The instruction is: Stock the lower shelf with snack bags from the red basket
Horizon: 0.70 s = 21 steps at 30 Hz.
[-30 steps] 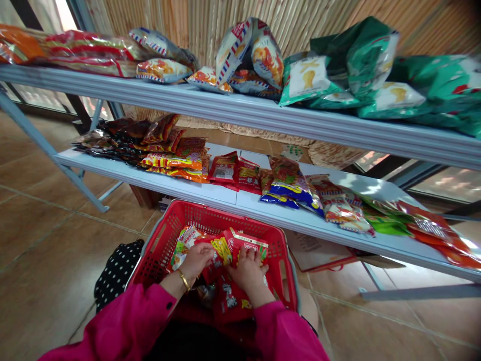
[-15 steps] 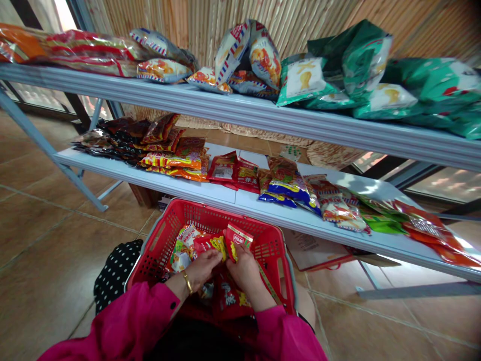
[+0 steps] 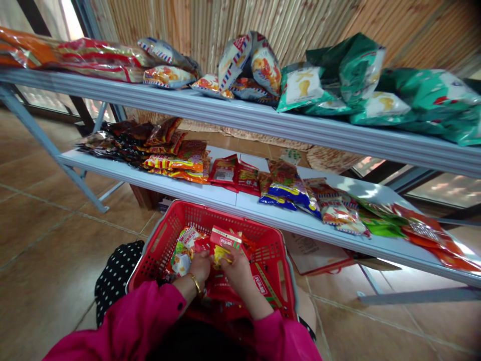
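Note:
A red shopping basket [image 3: 158, 240] stands in front of me with several snack bags inside. Over its middle, a red snack bag [image 3: 227, 239] with a pale top strip and a yellow picture is held between both hands. My left hand [image 3: 200, 268], with a gold bracelet at the wrist, is closed at the bag's left side. My right hand [image 3: 237, 271] grips its right side, fingers over the front. A white-and-green snack bag [image 3: 182, 256] lies left of my left hand. Another red bag [image 3: 261, 283] leans at the basket's right side. My hands hide parts of the bags below.
A two-level shelf [image 3: 225, 198] runs across beyond the basket. Its lower board carries red bags [image 3: 248, 178], blue-edged bags [image 3: 287, 185] and dark bags [image 3: 101, 143]. Green chip bags [image 3: 306, 87] lie on top. A cardboard box [image 3: 315, 253] is under the shelf.
The red bag has shifted left and now faces up between my hands. Both hands have moved closer together. Another red bag shows at the basket's right side.

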Tool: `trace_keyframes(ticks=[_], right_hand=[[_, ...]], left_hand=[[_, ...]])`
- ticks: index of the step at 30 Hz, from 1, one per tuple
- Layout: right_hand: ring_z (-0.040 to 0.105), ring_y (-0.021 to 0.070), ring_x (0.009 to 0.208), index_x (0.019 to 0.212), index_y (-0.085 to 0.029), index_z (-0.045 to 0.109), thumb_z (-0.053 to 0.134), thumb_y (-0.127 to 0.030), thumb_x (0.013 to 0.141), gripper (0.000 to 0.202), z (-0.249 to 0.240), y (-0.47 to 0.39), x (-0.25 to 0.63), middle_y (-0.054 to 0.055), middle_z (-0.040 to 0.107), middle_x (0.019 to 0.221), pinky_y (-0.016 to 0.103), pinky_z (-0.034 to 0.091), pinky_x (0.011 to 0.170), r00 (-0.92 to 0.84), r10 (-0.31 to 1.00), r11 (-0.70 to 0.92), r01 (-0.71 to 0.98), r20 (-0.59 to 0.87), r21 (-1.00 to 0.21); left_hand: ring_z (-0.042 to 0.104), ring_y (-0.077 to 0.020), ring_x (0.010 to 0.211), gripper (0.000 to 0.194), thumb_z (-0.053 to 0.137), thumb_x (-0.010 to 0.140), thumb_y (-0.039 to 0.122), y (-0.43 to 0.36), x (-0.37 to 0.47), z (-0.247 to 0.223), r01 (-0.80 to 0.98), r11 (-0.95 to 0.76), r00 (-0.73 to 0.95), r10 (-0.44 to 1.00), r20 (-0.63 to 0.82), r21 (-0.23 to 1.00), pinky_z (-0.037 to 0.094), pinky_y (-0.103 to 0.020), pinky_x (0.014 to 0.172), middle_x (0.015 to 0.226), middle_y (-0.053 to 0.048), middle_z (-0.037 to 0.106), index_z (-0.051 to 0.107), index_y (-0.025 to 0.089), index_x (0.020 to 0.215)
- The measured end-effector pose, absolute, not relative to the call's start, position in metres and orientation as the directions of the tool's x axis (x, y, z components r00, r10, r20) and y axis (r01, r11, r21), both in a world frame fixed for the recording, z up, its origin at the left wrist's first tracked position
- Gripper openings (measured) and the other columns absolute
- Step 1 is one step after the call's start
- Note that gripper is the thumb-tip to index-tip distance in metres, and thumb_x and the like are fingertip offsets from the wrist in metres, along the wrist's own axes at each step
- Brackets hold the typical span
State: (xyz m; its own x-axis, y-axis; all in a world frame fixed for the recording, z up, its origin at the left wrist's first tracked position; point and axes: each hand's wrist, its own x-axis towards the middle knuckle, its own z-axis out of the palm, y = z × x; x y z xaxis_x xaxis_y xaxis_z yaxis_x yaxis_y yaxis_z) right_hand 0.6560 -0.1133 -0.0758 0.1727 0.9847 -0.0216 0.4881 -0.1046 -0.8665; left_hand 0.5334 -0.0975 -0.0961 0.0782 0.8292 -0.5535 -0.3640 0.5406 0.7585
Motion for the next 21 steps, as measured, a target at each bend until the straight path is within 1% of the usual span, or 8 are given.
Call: trace_keyframes(ticks=[2,5,8,10,12,14,17,21], right_hand=[[0.068,0.0238,0.096,0.109,-0.017,0.066,0.056,-0.028,0.071,0.041,-0.073,-0.112,0.665,0.011,0.072,0.107,0.035,0.055,0.081,0.223,0.975,-0.117,0.421,-0.023,-0.900],[0.064,0.0255,0.106,0.111,-0.016,0.064,0.059,-0.037,0.072,0.044,-0.063,-0.111,0.676,0.012,0.070,0.112,0.038,0.051,0.090,0.383,0.923,-0.112,0.352,0.034,-0.929],[0.068,0.0263,0.095,0.113,-0.014,0.060,0.064,-0.044,0.069,0.054,-0.050,-0.113,0.678,0.013,0.072,0.102,0.038,0.053,0.084,0.486,0.869,-0.177,0.135,-0.091,-0.975],[0.070,0.0255,0.084,0.109,-0.014,0.061,0.068,-0.046,0.068,0.052,-0.044,-0.116,0.673,0.010,0.075,0.090,0.037,0.055,0.076,0.399,0.882,-0.219,-0.123,-0.250,-0.968],[0.070,0.0250,0.077,0.100,-0.016,0.064,0.072,-0.046,0.065,0.046,-0.040,-0.118,0.667,0.007,0.075,0.081,0.036,0.055,0.070,0.280,0.891,-0.250,-0.353,-0.357,-0.902],[0.071,0.0254,0.073,0.089,-0.018,0.066,0.077,-0.044,0.060,0.040,-0.039,-0.119,0.663,0.004,0.074,0.072,0.036,0.055,0.066,0.252,0.872,-0.258,-0.490,-0.419,-0.833],[0.070,0.0256,0.068,0.078,-0.019,0.066,0.082,-0.040,0.053,0.037,-0.040,-0.119,0.663,0.002,0.072,0.063,0.036,0.055,0.062,0.269,0.846,-0.252,-0.561,-0.461,-0.789],[0.068,0.0235,0.061,0.070,-0.020,0.065,0.084,-0.038,0.050,0.033,-0.041,-0.118,0.665,0.001,0.071,0.059,0.035,0.054,0.060,0.280,0.841,-0.242,-0.571,-0.463,-0.784]], left_hand=[[0.067,-0.0245,0.079,0.009,0.071,0.062,0.021,-0.096,0.529,-0.092,-0.370,0.511,0.048,0.844,-0.534,0.776,0.051,-0.035,0.076,0.071,-0.006,0.071,0.066,0.018,0.069],[0.068,-0.0241,0.078,0.012,0.069,0.064,0.021,-0.095,0.519,-0.082,-0.384,0.482,0.036,0.860,-0.509,0.787,0.052,-0.035,0.075,0.073,-0.004,0.072,0.068,0.019,0.075],[0.068,-0.0253,0.077,0.019,0.070,0.064,0.025,-0.095,0.510,-0.071,-0.398,0.465,0.058,0.873,-0.484,0.791,0.053,-0.038,0.073,0.075,-0.005,0.073,0.069,0.019,0.082],[0.068,-0.0263,0.079,0.024,0.072,0.064,0.027,-0.096,0.507,-0.064,-0.423,0.465,0.105,0.878,-0.468,0.778,0.054,-0.039,0.073,0.078,-0.006,0.074,0.069,0.019,0.086],[0.069,-0.0270,0.081,0.028,0.074,0.062,0.029,-0.097,0.505,-0.058,-0.450,0.470,0.146,0.878,-0.456,0.760,0.054,-0.039,0.073,0.080,-0.007,0.074,0.069,0.018,0.088],[0.069,-0.0272,0.083,0.033,0.076,0.060,0.030,-0.098,0.504,-0.053,-0.450,0.472,0.146,0.877,-0.458,0.759,0.054,-0.039,0.073,0.081,-0.008,0.074,0.069,0.017,0.090],[0.069,-0.0270,0.082,0.038,0.078,0.057,0.031,-0.100,0.502,-0.048,-0.428,0.468,0.119,0.877,-0.465,0.773,0.054,-0.038,0.073,0.079,-0.007,0.074,0.069,0.015,0.090],[0.069,-0.0278,0.081,0.038,0.078,0.057,0.031,-0.100,0.500,-0.044,-0.444,0.481,0.133,0.870,-0.475,0.756,0.054,-0.038,0.071,0.076,-0.008,0.073,0.069,0.015,0.090]])
